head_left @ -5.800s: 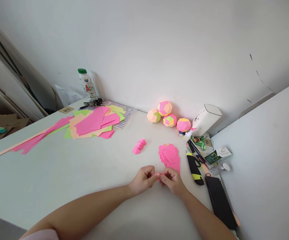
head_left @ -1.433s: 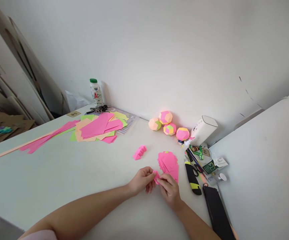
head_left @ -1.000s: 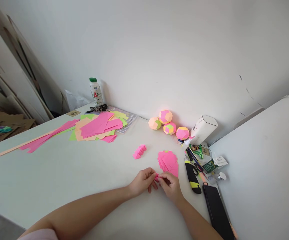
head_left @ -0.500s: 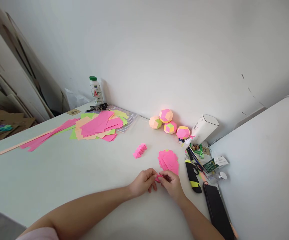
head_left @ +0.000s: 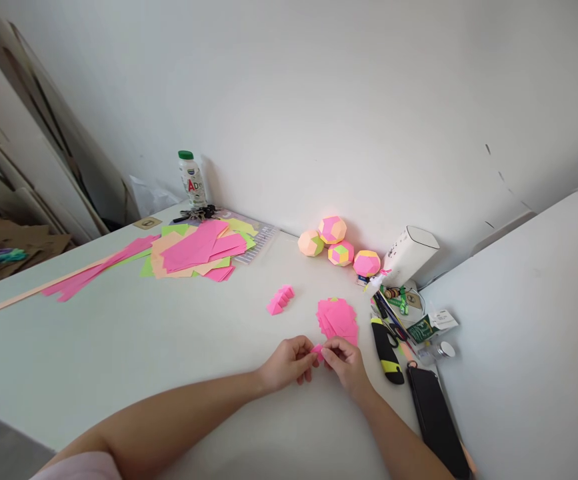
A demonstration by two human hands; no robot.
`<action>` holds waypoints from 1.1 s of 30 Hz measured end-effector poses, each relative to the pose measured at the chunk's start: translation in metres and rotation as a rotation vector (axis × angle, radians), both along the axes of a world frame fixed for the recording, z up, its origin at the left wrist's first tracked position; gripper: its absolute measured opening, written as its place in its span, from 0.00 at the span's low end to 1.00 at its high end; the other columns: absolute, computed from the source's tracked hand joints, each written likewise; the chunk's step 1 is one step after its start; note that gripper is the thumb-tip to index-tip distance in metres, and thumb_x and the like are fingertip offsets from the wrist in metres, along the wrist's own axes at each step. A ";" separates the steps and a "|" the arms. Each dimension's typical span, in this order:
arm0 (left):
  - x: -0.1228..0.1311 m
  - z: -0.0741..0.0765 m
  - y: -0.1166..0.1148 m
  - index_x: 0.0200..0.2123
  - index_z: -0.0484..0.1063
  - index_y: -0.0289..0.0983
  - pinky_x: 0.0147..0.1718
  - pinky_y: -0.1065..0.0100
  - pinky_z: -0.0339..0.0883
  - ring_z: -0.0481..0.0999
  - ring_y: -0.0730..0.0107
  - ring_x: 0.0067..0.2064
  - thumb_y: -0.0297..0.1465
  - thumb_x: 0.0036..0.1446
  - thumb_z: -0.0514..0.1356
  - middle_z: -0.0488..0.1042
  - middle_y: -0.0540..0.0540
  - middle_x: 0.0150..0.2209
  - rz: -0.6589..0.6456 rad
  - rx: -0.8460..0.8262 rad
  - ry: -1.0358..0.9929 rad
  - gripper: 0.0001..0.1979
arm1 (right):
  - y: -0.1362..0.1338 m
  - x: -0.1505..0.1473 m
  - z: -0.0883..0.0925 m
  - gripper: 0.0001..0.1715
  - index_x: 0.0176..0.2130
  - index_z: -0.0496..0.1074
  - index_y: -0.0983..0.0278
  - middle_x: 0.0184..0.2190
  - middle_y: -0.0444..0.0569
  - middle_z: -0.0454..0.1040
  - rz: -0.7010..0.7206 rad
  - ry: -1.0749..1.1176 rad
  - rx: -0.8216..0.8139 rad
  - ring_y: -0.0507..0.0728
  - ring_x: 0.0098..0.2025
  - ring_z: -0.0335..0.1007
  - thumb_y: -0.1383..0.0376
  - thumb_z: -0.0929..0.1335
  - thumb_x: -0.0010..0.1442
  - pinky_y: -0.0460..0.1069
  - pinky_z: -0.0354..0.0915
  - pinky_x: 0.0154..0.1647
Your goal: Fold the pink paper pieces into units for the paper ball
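Between my two hands is a small pink paper piece (head_left: 318, 352), partly hidden by the fingers. My left hand (head_left: 291, 363) pinches it from the left, thumb against fingertips. From the right, my right hand (head_left: 345, 363) pinches the same piece between thumb and forefinger. Just beyond the hands lies a pile of pink paper pieces (head_left: 337, 319), flat and overlapping. Farther left stands a short row of folded pink paper pieces (head_left: 281, 300), set close together.
Several faceted paper balls (head_left: 340, 253) sit by the wall near a white box (head_left: 413, 255). Coloured paper sheets (head_left: 196, 250) and strips (head_left: 103, 270) lie left, behind them a bottle (head_left: 193, 180). On the right are a black-and-yellow cutter (head_left: 387, 350) and a black case (head_left: 436, 420).
The pink paper piece has turned and shows more of its face between my fingers. My right hand has shifted very slightly; the other things lie as before.
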State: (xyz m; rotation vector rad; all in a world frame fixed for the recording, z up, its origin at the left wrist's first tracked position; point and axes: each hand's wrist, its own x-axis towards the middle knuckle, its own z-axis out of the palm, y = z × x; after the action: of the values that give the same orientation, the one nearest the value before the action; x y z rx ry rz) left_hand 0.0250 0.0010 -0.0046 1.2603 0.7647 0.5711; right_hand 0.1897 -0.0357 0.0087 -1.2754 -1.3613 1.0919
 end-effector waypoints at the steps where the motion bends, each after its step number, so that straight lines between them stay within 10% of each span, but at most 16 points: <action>1: 0.000 0.000 0.000 0.30 0.64 0.35 0.17 0.74 0.62 0.72 0.75 0.22 0.43 0.52 0.57 0.74 0.46 0.30 -0.002 -0.006 -0.011 0.15 | 0.000 0.000 0.000 0.12 0.26 0.70 0.64 0.21 0.43 0.68 0.002 0.001 0.000 0.50 0.21 0.60 0.59 0.68 0.55 0.45 0.59 0.22; 26: -0.001 0.008 -0.001 0.27 0.59 0.37 0.15 0.75 0.54 0.64 0.78 0.16 0.38 0.52 0.56 0.66 0.55 0.17 -0.081 0.031 0.047 0.11 | -0.006 -0.006 -0.011 0.12 0.39 0.65 0.63 0.29 0.45 0.69 0.075 -0.038 0.055 0.52 0.28 0.65 0.70 0.66 0.51 0.46 0.63 0.28; 33: 0.000 0.003 -0.002 0.26 0.58 0.38 0.13 0.75 0.51 0.61 0.77 0.13 0.41 0.52 0.57 0.64 0.57 0.12 -0.040 0.005 0.021 0.14 | -0.007 -0.006 -0.016 0.16 0.40 0.63 0.62 0.27 0.41 0.66 0.073 0.064 -0.028 0.47 0.21 0.53 0.72 0.64 0.49 0.43 0.53 0.21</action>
State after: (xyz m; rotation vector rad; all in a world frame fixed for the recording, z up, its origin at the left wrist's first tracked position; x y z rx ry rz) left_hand 0.0254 -0.0007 -0.0014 1.2853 0.7539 0.5282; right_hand 0.1833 -0.0426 -0.0070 -1.2087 -1.3584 1.1955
